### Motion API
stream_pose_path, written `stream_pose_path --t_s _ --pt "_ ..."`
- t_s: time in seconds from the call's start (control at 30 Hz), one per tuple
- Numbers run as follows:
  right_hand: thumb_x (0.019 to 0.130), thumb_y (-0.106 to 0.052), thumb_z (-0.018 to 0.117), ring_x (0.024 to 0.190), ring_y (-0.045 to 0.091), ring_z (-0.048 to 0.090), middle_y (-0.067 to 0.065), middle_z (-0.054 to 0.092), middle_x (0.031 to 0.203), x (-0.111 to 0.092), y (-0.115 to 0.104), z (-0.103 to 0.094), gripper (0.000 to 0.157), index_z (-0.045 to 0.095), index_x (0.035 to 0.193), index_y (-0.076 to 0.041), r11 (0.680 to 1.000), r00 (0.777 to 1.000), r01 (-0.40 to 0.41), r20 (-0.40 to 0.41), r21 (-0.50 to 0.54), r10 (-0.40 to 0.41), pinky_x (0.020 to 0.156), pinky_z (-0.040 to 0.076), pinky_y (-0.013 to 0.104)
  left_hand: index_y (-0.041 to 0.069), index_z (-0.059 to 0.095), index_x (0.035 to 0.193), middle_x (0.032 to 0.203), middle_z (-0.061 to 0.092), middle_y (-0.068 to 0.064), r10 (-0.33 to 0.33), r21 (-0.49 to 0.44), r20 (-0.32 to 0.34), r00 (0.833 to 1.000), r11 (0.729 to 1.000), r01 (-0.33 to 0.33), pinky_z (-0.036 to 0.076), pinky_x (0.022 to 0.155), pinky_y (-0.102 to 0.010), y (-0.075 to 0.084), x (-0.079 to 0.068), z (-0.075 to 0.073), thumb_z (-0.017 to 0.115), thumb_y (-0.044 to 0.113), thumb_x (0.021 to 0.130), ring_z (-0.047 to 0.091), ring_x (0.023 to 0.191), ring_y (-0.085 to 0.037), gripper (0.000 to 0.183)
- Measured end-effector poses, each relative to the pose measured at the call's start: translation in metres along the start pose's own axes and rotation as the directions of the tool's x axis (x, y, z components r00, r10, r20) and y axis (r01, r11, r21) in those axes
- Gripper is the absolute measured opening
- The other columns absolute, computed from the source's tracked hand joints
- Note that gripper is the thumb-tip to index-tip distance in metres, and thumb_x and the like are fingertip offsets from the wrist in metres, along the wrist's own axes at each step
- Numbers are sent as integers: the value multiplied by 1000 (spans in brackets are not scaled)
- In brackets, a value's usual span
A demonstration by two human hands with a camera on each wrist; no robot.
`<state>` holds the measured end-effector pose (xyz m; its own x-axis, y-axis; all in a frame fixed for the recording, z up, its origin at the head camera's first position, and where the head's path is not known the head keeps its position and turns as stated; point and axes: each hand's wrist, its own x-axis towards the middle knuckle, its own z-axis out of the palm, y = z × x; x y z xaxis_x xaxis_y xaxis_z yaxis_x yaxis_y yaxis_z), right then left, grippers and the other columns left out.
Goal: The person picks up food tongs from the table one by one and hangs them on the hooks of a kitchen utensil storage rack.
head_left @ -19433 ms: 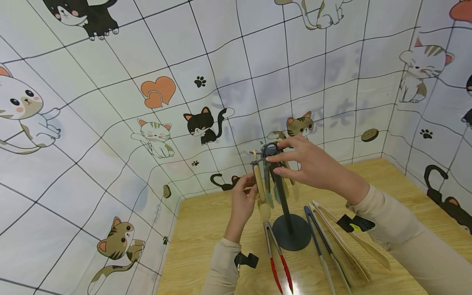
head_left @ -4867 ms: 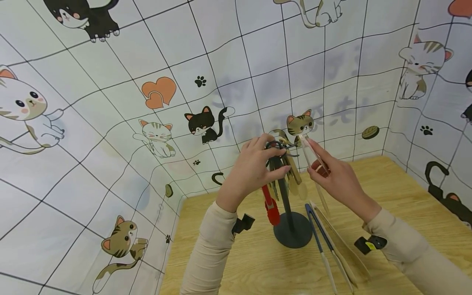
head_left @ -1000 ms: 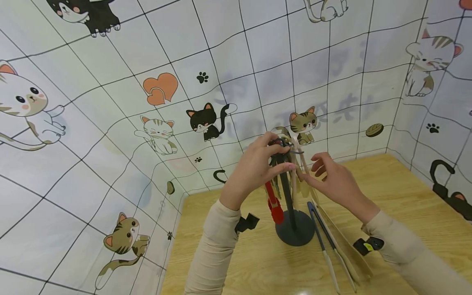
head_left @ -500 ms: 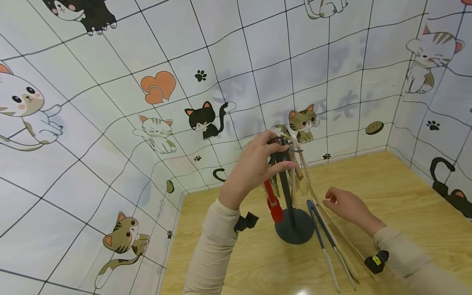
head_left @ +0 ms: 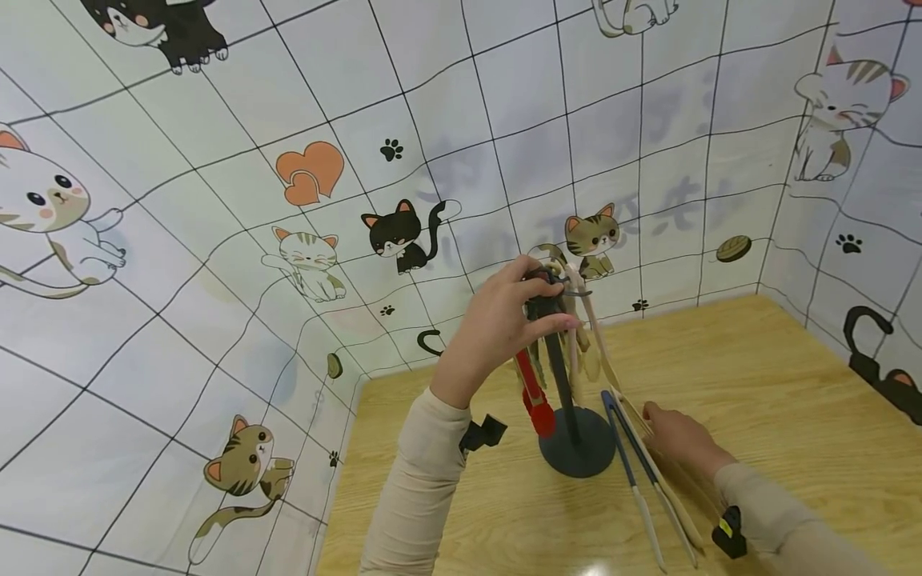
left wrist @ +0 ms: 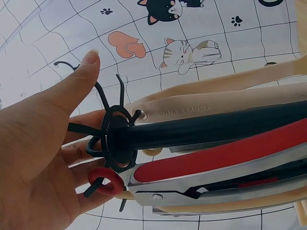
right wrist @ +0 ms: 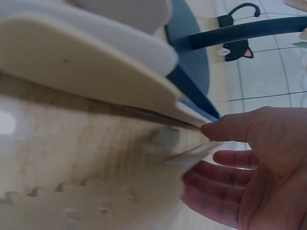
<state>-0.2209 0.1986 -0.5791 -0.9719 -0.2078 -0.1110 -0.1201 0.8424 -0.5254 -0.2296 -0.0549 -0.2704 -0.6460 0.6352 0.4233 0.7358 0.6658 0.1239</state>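
Note:
My left hand [head_left: 497, 332] grips the hooked top of a dark utensil stand [head_left: 562, 384], its fingers behind the hook ring [left wrist: 117, 136] in the left wrist view. Red-handled tongs [left wrist: 216, 155] hang there by a red loop. Beige tongs [left wrist: 192, 103] stamped with lettering hang from another hook, their arms spread. Lower right, my right hand [head_left: 680, 440] is at cream tongs [right wrist: 91, 67] lying on the table. Thumb and fingers pinch them from both sides near the joined end; a serrated edge shows on one arm. Blue-and-grey tongs [head_left: 628, 456] lie just left of them.
The stand's round base [head_left: 576, 460] sits on the wooden table [head_left: 446, 496], close to the blue-and-grey tongs. Further utensils hang behind the pole, partly hidden by my left hand. A wall sheet [head_left: 468, 120] printed with cats encloses the back and sides.
The red-handled tongs, earlier on the table, now hang on the stand. My right hand has hung up the beige tongs, let go, and dropped to the cream tongs. My left hand stays at the top.

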Motion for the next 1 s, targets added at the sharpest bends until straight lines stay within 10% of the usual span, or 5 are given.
stream_pose_path --t_s 0.6,0.83,1.0 --pt "84 5 47 74 26 64 25 68 97 -5 12 1 41 49 125 10 997 994 64 -92 50 -60 57 47 37 22 64 123 119 54 1 21 108 91 996 994 -31 48 84 -26 3 -1 -10 60 57 83 55 99 -12 53" --pt "87 0 50 44 7 32 7 60 68 -11 10 -15 52 40 138 3 996 985 59 -167 73 -46 42 24 21 22 61 126 116 52 0 39 99 109 993 994 -50 46 81 -26 1 -2 -11 60 55 85 51 94 -12 53" --pt "90 -6 56 44 6 35 17 66 90 -19 0 -37 57 35 143 -1 991 968 108 -234 73 -89 43 30 23 20 61 126 116 52 -1 50 99 106 993 993 -60 47 83 -26 1 -2 -11 62 51 85 52 94 -11 52"
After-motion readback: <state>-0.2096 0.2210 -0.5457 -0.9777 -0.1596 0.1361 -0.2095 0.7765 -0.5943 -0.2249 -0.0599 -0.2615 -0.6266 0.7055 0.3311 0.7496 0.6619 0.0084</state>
